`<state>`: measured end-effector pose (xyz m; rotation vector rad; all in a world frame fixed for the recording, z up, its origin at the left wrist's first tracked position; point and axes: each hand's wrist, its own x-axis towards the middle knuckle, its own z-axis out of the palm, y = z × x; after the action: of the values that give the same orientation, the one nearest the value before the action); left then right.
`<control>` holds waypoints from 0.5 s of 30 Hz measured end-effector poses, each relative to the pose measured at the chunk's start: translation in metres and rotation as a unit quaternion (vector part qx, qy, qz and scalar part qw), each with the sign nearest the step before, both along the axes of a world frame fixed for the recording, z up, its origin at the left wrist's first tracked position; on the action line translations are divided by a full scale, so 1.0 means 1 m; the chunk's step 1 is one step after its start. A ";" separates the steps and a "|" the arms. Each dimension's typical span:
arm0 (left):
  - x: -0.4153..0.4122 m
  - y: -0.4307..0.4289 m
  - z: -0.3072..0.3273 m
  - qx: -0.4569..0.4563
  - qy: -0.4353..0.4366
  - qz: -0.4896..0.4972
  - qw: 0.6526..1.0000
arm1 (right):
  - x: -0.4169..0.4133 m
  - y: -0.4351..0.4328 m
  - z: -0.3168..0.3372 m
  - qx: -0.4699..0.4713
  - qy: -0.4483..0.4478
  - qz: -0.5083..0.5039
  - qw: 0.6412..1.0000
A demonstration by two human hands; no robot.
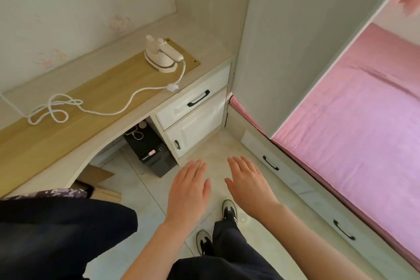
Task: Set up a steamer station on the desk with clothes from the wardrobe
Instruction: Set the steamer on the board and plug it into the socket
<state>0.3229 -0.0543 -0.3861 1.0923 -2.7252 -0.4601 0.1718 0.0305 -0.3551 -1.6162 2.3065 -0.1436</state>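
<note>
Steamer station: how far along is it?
Done: the steamer stands on the desk, its cord lying loose in loops. In hand: nothing; left hand and right hand hang open over the floor. Left: clothes, none seen on the desk.

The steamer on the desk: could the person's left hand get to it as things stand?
Probably yes, with a forward reach or a step. The left hand is open and holds nothing, and nothing stands between it and the steamer near the right end of the desk.
</note>
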 end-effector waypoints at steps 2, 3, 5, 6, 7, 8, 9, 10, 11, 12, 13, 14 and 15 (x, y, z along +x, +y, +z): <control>-0.010 0.011 0.001 -0.011 0.005 -0.030 0.999 | -0.004 0.021 0.000 -0.001 0.004 -0.025 1.000; -0.015 0.016 0.001 -0.015 0.005 -0.039 0.999 | -0.007 0.030 0.000 0.000 0.002 -0.034 0.999; -0.024 0.026 0.000 -0.019 0.007 -0.058 0.998 | -0.013 0.048 0.000 0.002 -0.002 -0.050 0.999; -0.029 0.032 0.000 -0.019 0.006 -0.068 0.998 | -0.016 0.057 0.000 0.001 -0.001 -0.058 0.998; -0.034 0.038 0.000 -0.018 0.003 -0.077 0.997 | -0.020 0.067 -0.001 0.002 -0.001 -0.067 0.998; -0.039 0.044 -0.001 -0.016 0.000 -0.084 0.996 | -0.025 0.076 -0.001 0.003 -0.004 -0.077 0.997; -0.046 0.051 -0.001 -0.014 -0.001 -0.091 0.996 | -0.029 0.086 -0.001 0.005 -0.006 -0.087 0.996; -0.053 0.059 -0.001 -0.012 -0.004 -0.097 0.995 | -0.035 0.097 0.000 0.004 -0.007 -0.096 0.995; -0.061 0.067 -0.001 -0.009 -0.009 -0.102 0.995 | -0.042 0.108 0.000 0.001 -0.009 -0.104 0.995; -0.070 0.076 -0.001 -0.007 -0.015 -0.109 0.994 | -0.049 0.119 0.001 -0.001 -0.010 -0.110 0.994; -0.078 0.085 0.000 -0.005 -0.022 -0.116 0.993 | -0.056 0.131 0.002 -0.001 -0.012 -0.117 0.993; -0.088 0.095 0.000 -0.001 -0.030 -0.123 0.992 | -0.064 0.144 0.002 0.001 -0.013 -0.124 0.992; -0.098 0.106 0.000 0.006 -0.036 -0.129 0.991 | -0.072 0.158 0.002 0.003 -0.014 -0.132 0.991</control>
<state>0.2246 0.0516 -0.3863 0.7759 -2.9457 -0.4805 0.1000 0.1886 -0.3533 -1.2897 2.4873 -0.2173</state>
